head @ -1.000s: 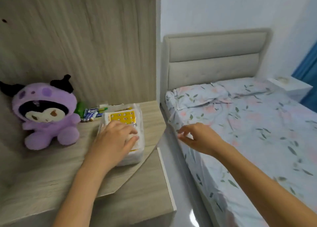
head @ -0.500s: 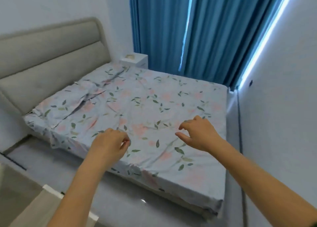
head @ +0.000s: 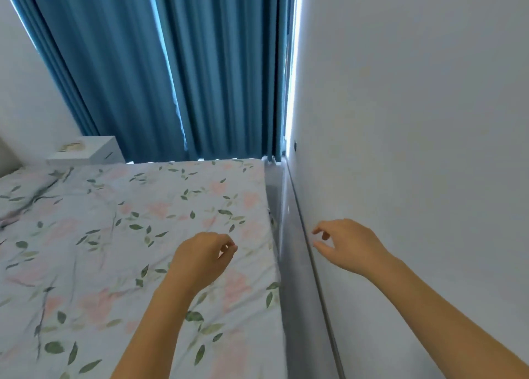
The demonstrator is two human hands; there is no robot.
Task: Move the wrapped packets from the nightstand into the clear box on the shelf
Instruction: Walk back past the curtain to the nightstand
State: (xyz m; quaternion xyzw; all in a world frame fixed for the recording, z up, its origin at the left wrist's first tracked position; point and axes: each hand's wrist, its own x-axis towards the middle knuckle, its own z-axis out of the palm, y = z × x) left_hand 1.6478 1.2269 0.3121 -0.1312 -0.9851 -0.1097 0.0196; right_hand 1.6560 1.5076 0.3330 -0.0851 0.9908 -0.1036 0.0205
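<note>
White nightstand, far left, at the head corner of the bed: boxy, with a small dark slot on its front. Something pale and flat lies on its top; too blurred for me to say whether it is a wrapped packet.

White wall, far left above the nightstand: plain.

Blue curtains, upper centre: long pleated folds hanging down to the far edge of the bed, with a bright strip of daylight down their right side.

Bed, left and centre: sheet in pale grey-white, printed with green leaves and faint pink flowers, lightly creased toward the left.

My left hand, centre, held above the sheet near the bed's right edge: back of the hand toward me, fingers loosely curled, thumb and fingertips close together, nothing between them that I can see.

Grey floor strip, between the bed's right edge and the wall: narrow and shiny.

My right hand, right of centre, in front of the skirting line of the wall: fingers loosely curled with thumb and forefinger apart, holding nothing.

Wall, right: plain white, one small dark spot near the curtain edge.

Clear box and shelf: out of view.
</note>
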